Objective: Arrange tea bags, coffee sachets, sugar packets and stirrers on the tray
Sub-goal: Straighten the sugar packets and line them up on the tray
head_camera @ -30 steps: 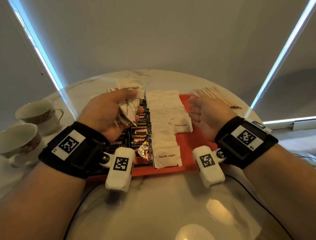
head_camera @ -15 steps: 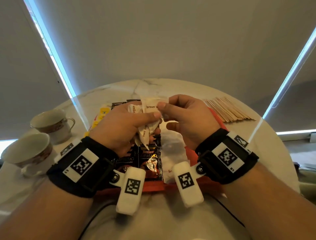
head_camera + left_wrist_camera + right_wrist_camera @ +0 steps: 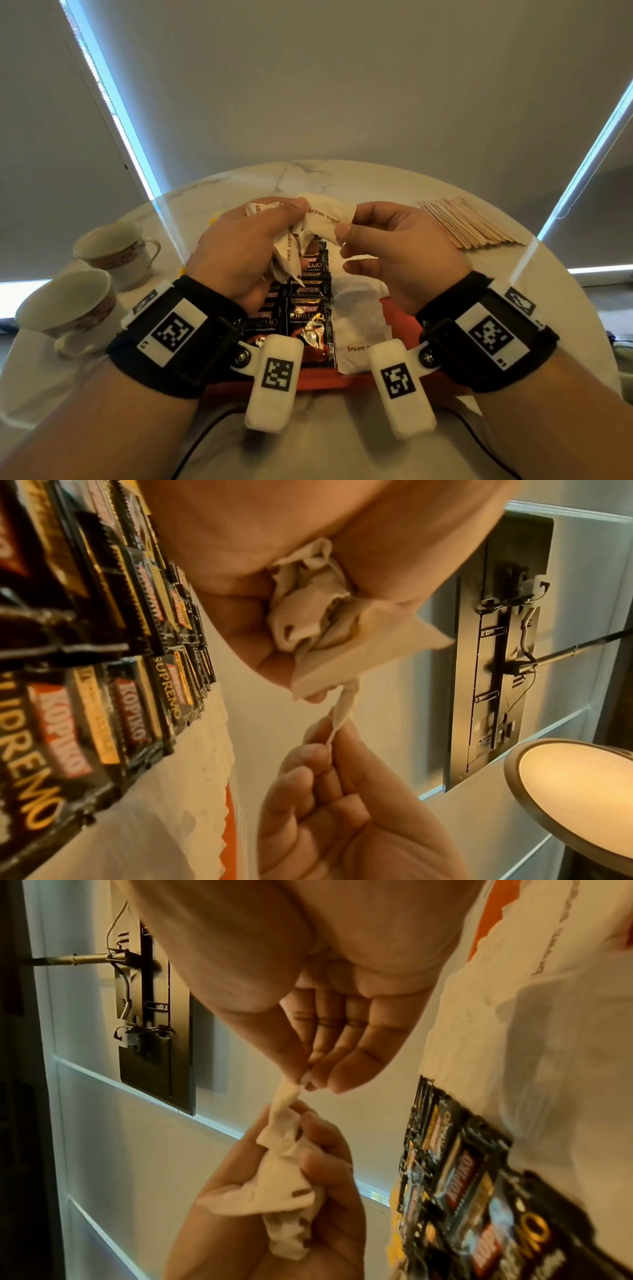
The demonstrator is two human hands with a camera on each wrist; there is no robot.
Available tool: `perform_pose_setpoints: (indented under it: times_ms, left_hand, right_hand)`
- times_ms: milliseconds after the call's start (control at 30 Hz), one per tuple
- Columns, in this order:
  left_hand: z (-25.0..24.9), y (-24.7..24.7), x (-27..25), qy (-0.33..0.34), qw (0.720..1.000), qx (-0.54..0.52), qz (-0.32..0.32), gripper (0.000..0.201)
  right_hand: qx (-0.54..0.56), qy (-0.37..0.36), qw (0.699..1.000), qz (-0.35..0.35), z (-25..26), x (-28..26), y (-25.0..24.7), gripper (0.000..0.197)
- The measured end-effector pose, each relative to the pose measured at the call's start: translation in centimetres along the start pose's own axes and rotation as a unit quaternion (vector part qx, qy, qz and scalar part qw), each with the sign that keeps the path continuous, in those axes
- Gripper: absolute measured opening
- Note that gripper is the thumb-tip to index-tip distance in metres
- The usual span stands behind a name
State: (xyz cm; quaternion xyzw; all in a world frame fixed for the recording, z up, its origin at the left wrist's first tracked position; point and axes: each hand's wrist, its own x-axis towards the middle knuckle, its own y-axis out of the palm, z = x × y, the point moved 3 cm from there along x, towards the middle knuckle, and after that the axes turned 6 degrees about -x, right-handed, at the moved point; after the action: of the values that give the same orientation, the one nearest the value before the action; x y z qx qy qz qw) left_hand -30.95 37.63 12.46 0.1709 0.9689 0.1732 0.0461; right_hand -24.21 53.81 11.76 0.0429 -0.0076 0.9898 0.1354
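Crumpled paper sugar packets (image 3: pixel 291 246) bunched in left hand (image 3: pixel 239 246), right fingers (image 3: pixel 342 229) pinching one flat white packet (image 3: pixel 327 217) (above tray (image 3: pixel 399 315)).

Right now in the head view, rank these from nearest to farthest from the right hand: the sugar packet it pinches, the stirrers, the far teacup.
1. Sugar packet: pinched by the right hand.
2. Stirrers: on the table, right.
3. Far teacup: far left.

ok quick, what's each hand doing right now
Left hand: closed around a crumpled bunch of white paper brown sugar packets.
Right hand: pinching one white brown sugar packet from that bunch.
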Motion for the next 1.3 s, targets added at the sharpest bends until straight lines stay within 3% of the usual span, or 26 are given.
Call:
perform_pose_setpoints:
  times_ms: [133, 233, 400, 533, 800, 1067, 1300]
  left_hand:
    - [0.3, 0.3, -0.1, -0.012, 0.999, 0.02, 0.028, 0.01]
    - [0.3, 0.0, 0.2, -0.02, 0.999, 0.016, 0.023, 0.009]
    - [0.3, -0.4, 0.5, -0.04, 0.999, 0.014, 0.014, 0.014]
    - [0.3, -0.4, 0.5, -0.04, 0.999, 0.017, 0.014, 0.015]
    - [0.3, -0.6, 0.8, -0.04, 0.999, 0.02, 0.015, 0.015]
    - [0.3, -0.6, 0.9, -0.039, 0.999, 0.024, 0.023, 0.015]
    - [1.0, 0.2, 0.4, -0.072, 0.996, 0.013, 0.052, 0.01]
  right_hand:
    - [-0.033, 0.023, 0.995, -0.09, 0.0, -0.4, -2.8, 0.014]
    - [-0.046, 0.093, 0.984, -0.142, -1.0, -1.1, -5.6, 0.012]
    - [-0.07, 0.2, 0.961, -0.177, -3.0, -2.0, -8.2, 0.013]
    - [-0.119, 0.254, 0.948, -0.154, -3.5, -2.4, -8.4, 0.011]
    - [-0.157, 0.262, 0.945, -0.115, -3.3, -2.6, -8.0, 0.01]
    - [-0.114, 0.221, 0.956, -0.154, -3.6, -3.1, -8.0, 0.021]
    - [-0.06, 0.209, 0.97, -0.105, -3.1, -3.3, -6.8, 0.015]
